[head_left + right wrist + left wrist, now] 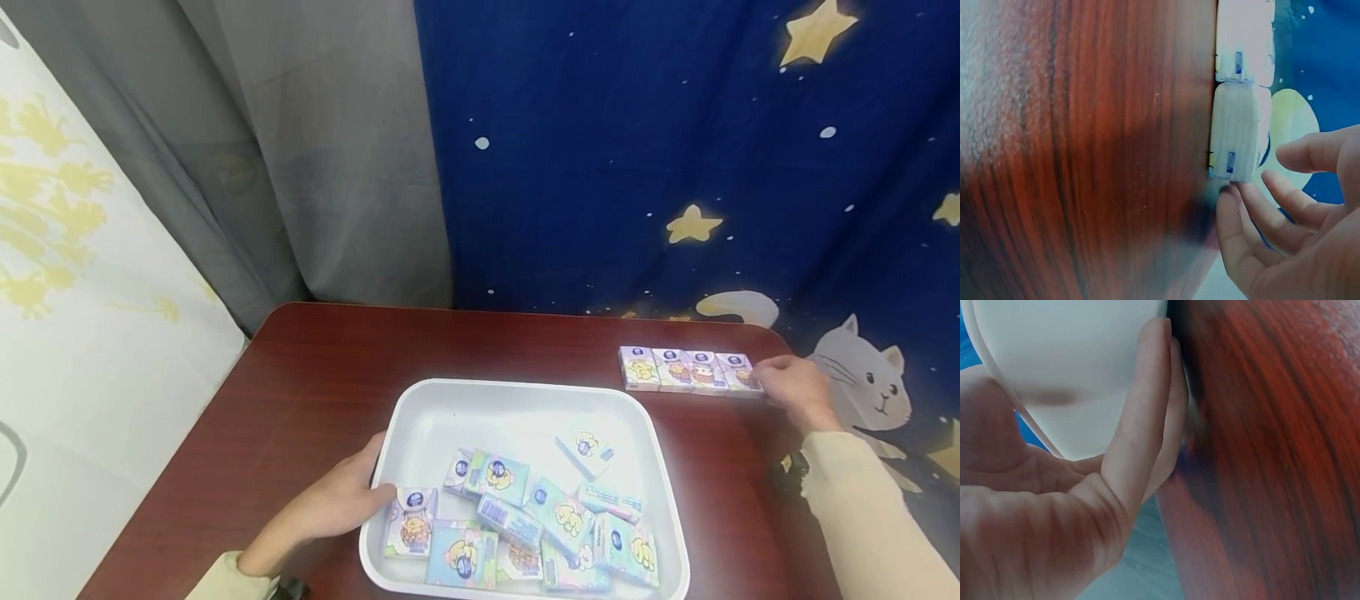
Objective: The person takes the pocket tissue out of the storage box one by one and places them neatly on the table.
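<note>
At the left side of a white plastic tray, my left hand grips the wall, thumb over the rim and fingers along the outside. In the left wrist view, those fingers lie against the tray's outer wall. Several pastel pocket tissue packs lie jumbled in the tray, among them a blue one. At the back right of the table, several lilac tissue packs stand in a row. My right hand touches the right end pack with its fingertips; its thumb is apart from the pack.
The dark red wooden table ends at a blue star-patterned curtain and a grey curtain behind. A white surface with yellow prints is at the left. The row of packs lies near the table's back edge.
</note>
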A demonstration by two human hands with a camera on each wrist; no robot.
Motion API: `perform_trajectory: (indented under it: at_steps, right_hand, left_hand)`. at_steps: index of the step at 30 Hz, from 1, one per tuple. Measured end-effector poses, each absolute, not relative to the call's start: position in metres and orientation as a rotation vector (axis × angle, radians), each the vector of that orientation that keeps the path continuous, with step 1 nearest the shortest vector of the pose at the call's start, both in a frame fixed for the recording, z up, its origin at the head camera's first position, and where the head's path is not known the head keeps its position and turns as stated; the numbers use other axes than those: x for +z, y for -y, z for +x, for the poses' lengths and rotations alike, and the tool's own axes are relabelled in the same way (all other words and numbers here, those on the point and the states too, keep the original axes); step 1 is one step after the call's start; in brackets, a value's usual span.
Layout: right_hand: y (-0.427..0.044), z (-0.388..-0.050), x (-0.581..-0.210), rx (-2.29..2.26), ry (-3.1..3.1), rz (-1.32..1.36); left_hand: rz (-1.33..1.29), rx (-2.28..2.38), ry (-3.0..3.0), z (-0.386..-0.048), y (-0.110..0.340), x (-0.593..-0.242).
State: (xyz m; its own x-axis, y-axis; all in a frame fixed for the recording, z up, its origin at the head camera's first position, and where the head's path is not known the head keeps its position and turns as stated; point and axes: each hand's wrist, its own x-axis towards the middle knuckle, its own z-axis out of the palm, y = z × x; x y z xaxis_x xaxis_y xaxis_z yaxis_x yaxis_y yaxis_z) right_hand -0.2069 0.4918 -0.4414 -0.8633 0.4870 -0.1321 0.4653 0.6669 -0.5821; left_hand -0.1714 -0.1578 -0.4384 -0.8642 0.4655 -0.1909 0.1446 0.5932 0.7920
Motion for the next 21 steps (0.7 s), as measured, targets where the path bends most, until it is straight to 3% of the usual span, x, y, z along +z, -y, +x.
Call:
perform_trajectory:
  at_steps: [7, 21]
  right_hand:
    - [-0.482, -0.200, -0.425, 0.982, 2.775, -0.835]
    - [-0.414, -0.194, -0.377, 0.787, 2.882, -0.352]
  left_hand:
    - [0.495, 1.163, -2.451, -0.173, 0.158, -0.440]
    - [0.465, 1.171, -2.436, -0.174, 0.158, -0.440]
